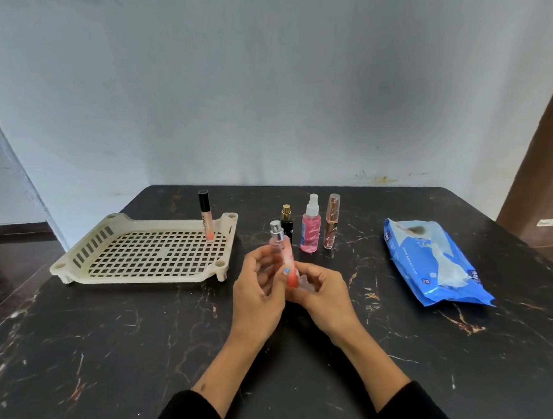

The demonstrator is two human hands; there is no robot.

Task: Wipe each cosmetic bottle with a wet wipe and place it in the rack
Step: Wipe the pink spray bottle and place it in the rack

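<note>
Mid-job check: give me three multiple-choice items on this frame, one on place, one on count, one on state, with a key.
1. Where does the lip gloss tube stand?
A. in the rack's far right corner
B. on the wipes pack
C. at the table's near edge

2. How many bottles stand on the table between rack and wipes pack?
A. one
B. three
C. five

3. The pink spray bottle is:
A. lying in the rack
B. held in both hands
C. standing capped, untouched

Key: 1 A, it stands upright at that corner post. 2 B, black, pink and amber ones. 3 B, left hand and right hand grip it.
</note>
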